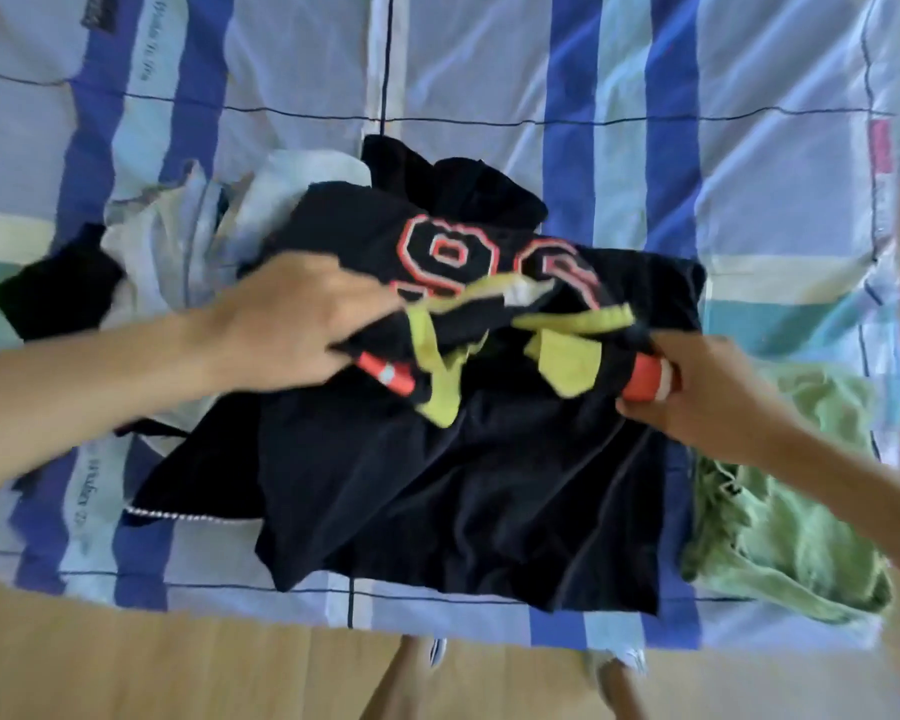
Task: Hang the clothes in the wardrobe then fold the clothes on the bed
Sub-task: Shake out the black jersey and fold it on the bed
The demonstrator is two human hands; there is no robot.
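A dark navy shirt (pixel 463 485) with orange-and-white numbers, yellow-green trim and orange cuffs lies on the striped bed (pixel 489 59), its top part bunched. My left hand (pixel 302 324) grips the shirt's left shoulder by one orange cuff. My right hand (pixel 697 387) pinches the other orange cuff at the shirt's right side. The image is motion-blurred.
A white and pale blue garment pile (pixel 178 241) and another dark garment (pixel 53 288) lie to the left. A black garment (pixel 468 184) lies behind the shirt. A light green garment (pixel 791 522) lies crumpled at the right. Wooden floor (pixel 178 667) runs along the bed's near edge.
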